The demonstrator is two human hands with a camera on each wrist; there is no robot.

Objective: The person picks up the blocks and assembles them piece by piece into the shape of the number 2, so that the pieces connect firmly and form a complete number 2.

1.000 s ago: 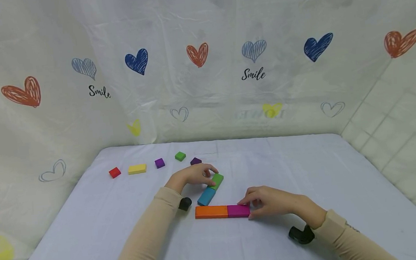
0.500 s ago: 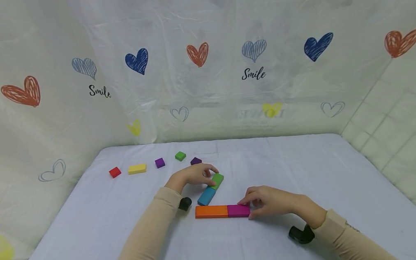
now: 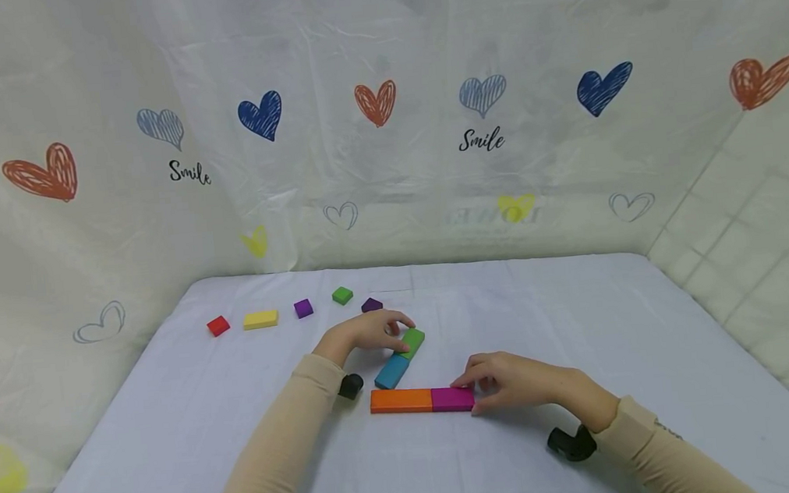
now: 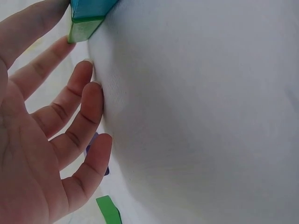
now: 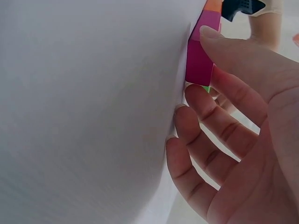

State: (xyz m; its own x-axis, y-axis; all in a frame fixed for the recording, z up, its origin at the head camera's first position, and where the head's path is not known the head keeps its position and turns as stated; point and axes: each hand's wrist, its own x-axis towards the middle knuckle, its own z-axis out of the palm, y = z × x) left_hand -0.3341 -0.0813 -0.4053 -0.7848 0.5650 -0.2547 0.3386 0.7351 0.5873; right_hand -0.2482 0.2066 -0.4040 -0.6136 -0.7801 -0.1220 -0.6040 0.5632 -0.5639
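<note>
Take the orange block (image 3: 402, 401) as reference; its long axis runs left to right. Beyond it and well to its left lie the red block (image 3: 218, 326) and the yellow block (image 3: 261, 319), the latter's long axis left to right. The purple block (image 3: 304, 308) and small green block (image 3: 342, 296) lie beyond the reference, left of its centre.

The left hand (image 3: 368, 332), beyond the reference, is partly open, pinching the light green block (image 3: 413, 342) between thumb and index finger. The dark purple block (image 3: 371, 305) sits farther out. The blue block (image 3: 392, 372) lies just beyond the reference; whether they touch cannot be told. Blue and light green meet end to end on one diagonal axis, pointing far right at the light green end.

The magenta block (image 3: 453, 399) abuts the reference's right end, axes aligned. The right hand (image 3: 512, 379), right of the reference, is partly open, pinching magenta between thumb and index finger.
</note>
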